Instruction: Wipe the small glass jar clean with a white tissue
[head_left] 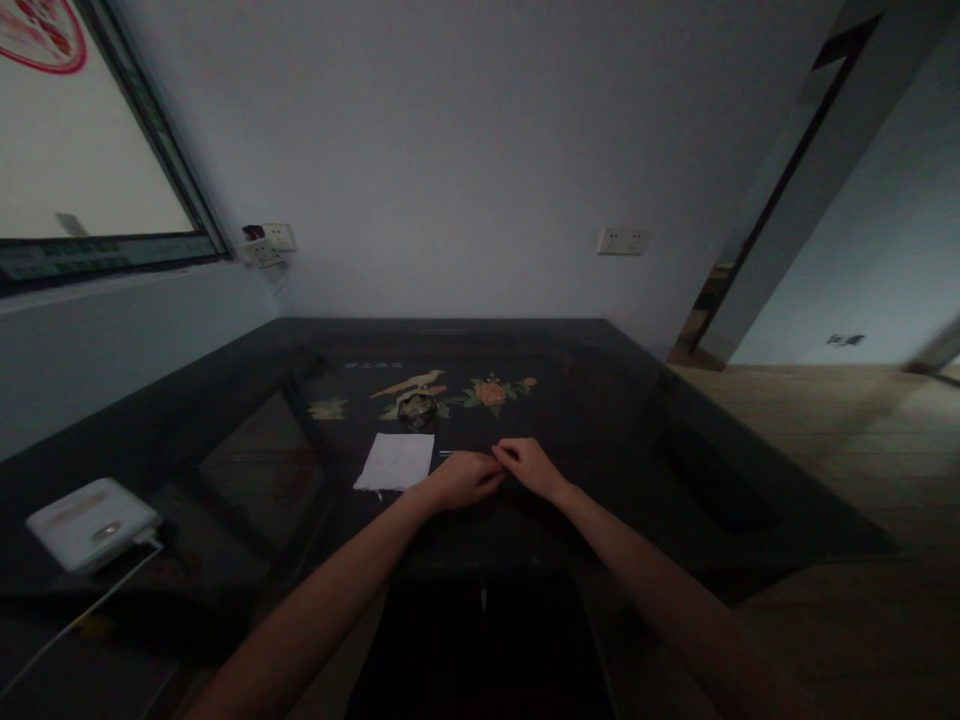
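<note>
Both my hands rest close together on the dark glass table (675,420). My left hand (463,478) has its fingers curled inward, pinched toward the right hand. My right hand (529,464) is also closed, its fingertips meeting the left's. What lies between the fingers is too dark and small to name. A thin pale line (448,454) shows on the table just left of my left hand. A white sheet of paper (396,462) lies flat directly left of the hands. Behind it sits a small crumpled dark object (417,407).
The tabletop bears a bird and flower pattern (491,392). A white box-shaped device (90,522) with a white cable stands at the near left. Wall sockets (623,241) sit on the back wall. Wooden floor (847,440) lies to the right.
</note>
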